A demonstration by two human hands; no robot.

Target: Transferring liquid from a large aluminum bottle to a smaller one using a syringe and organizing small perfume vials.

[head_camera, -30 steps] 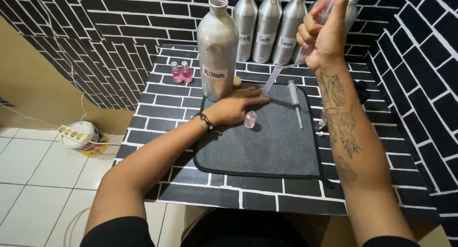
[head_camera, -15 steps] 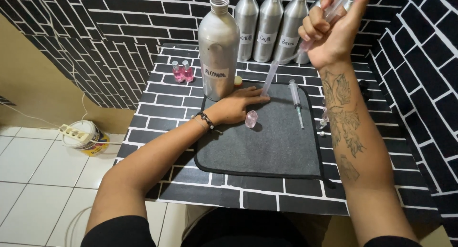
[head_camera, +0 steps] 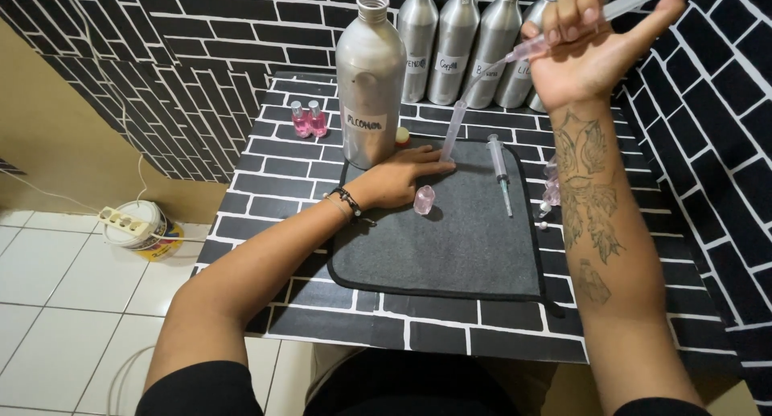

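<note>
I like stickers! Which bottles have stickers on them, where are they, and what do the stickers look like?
Big silver bottle, beside the left hand: white rectangular label, dark handwriting.
Row of slimmer silver bottles at the back wall: small white labels, handwritten; the right hand with its syringe partly hides some.
Two small pink bottles, far left: no labels visible.

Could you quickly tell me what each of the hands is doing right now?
Left hand: open, flat on the grey mat.
Right hand: closed around a long syringe, raised.
</note>
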